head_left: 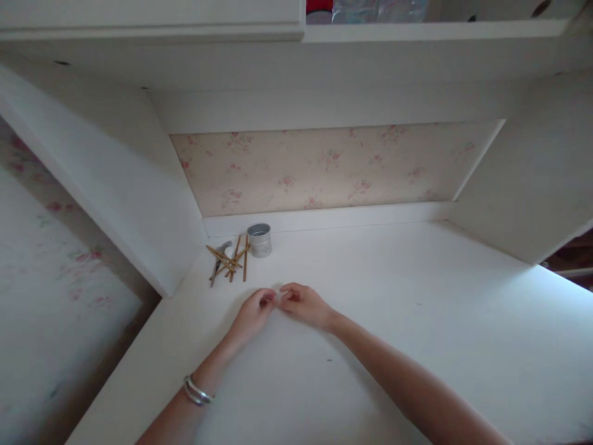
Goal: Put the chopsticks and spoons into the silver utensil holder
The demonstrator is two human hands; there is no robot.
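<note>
My left hand (pixel 257 309) and my right hand (pixel 303 303) are close together over the white desktop (pixel 370 290). The fingertips of both are pinched, almost meeting. Something small and pale may be between them, but it is too faint to make out against the white surface. Beyond my left hand lie several thin brown pencil-like sticks (pixel 245 266), crossed over one another in a loose pile. A dark, slim tool (pixel 214 272) and a small white item (pixel 228 251) lie among them. To the right of the pile, a grey metal cup (pixel 262 244) with small holes stands upright.
White side panels (pixel 115 167) (pixel 523 167) border the desk left and right. An overhead shelf (pixel 347 68) hangs across the back, with clear plastic items (pixel 375 11) on it. A tiny dark speck (pixel 329 360) lies on the desktop near my right forearm.
</note>
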